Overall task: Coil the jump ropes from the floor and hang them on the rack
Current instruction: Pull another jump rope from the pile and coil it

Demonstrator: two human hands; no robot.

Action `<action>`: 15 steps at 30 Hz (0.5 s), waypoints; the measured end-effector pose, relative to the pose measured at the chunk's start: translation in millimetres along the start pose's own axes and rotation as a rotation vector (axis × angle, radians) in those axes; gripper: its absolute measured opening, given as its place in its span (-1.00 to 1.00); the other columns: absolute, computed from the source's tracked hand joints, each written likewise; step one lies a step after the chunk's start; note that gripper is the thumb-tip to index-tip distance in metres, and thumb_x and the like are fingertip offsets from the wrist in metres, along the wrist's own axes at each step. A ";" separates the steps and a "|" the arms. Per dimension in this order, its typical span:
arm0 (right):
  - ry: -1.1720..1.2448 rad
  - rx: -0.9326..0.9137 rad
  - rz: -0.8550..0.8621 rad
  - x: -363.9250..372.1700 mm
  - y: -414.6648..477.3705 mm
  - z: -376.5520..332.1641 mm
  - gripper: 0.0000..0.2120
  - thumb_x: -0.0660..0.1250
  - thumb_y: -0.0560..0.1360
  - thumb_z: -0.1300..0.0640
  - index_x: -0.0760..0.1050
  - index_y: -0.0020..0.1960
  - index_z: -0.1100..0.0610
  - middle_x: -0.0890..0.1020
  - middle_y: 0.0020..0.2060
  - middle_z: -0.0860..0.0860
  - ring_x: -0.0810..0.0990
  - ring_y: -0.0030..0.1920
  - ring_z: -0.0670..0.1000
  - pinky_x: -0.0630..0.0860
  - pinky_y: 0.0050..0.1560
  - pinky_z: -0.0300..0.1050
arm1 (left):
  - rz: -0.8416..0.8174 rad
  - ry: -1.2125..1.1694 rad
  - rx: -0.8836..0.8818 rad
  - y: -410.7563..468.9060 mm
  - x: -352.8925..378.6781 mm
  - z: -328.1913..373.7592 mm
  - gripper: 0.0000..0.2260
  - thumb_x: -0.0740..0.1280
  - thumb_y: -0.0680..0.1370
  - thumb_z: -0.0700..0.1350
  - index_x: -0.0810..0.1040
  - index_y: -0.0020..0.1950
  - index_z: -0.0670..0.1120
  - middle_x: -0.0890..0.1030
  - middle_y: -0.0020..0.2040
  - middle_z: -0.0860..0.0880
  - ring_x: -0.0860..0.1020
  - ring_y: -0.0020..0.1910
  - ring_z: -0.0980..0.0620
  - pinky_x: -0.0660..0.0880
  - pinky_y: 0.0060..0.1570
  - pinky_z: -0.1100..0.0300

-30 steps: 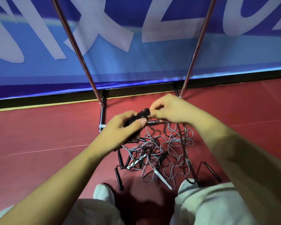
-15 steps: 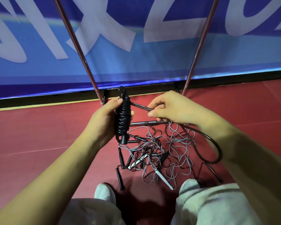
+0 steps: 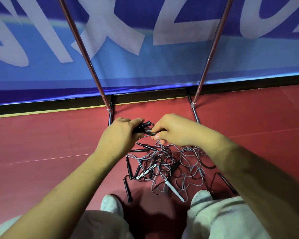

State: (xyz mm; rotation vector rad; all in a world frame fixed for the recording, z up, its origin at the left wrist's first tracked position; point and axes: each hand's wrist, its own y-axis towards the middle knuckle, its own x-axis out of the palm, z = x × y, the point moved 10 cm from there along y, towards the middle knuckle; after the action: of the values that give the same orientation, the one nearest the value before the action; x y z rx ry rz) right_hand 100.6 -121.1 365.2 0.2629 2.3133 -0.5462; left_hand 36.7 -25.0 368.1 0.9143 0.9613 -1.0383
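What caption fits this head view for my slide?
Left hand grips a coiled black jump rope while right hand pinches its free length above tangled ropes on the floor.

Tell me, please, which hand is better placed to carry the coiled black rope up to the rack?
Probably the left. The left hand grips the whole coiled black rope, while the right hand only pinches its loose end; the rack rises just beyond both.

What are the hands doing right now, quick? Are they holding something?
Left hand: closed, grips the coiled black jump rope.
Right hand: closed, pinches a loose part of that same rope.
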 end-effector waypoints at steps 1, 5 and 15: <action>-0.016 -0.013 0.009 -1.8 -0.8 -3.2 -0.84 0.34 0.55 0.16 0.60 -0.20 0.05 0.62 -0.41 -0.08 0.44 -0.48 -0.18 0.37 -0.41 -0.33 | -0.035 0.007 0.048 0.1 3.9 3.6 -0.53 0.43 0.51 0.06 0.51 0.40 -0.01 0.65 0.04 -0.12 0.53 0.07 -0.19 0.53 0.02 0.00; 0.020 -0.071 0.148 -22.3 -3.2 -7.9 -0.84 0.32 0.54 0.16 0.64 -0.17 0.05 0.64 -0.38 -0.05 0.55 -0.39 -0.05 0.51 -0.29 -0.13 | -0.125 -0.066 0.252 -5.5 6.6 24.0 -0.56 0.26 0.52 0.19 0.55 0.31 0.03 0.57 -0.15 0.01 0.52 -0.04 -0.07 0.53 -0.07 0.03; 0.372 -0.015 0.288 -40.1 -3.3 8.4 -0.90 0.47 0.45 0.22 0.57 -0.19 0.17 0.57 -0.48 -0.09 0.51 -0.45 -0.14 0.41 -0.38 -0.29 | -0.130 -0.639 -0.018 -8.9 -6.2 23.5 -0.64 0.40 0.44 0.30 0.52 -0.01 0.04 0.54 -0.34 0.05 0.42 -0.39 0.14 0.38 -0.36 0.14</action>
State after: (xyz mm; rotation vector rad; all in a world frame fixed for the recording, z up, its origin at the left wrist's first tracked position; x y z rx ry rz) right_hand 133.1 -129.0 388.9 0.7309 2.5696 -0.3557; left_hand 31.5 -47.4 379.9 0.4524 0.4920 -1.3202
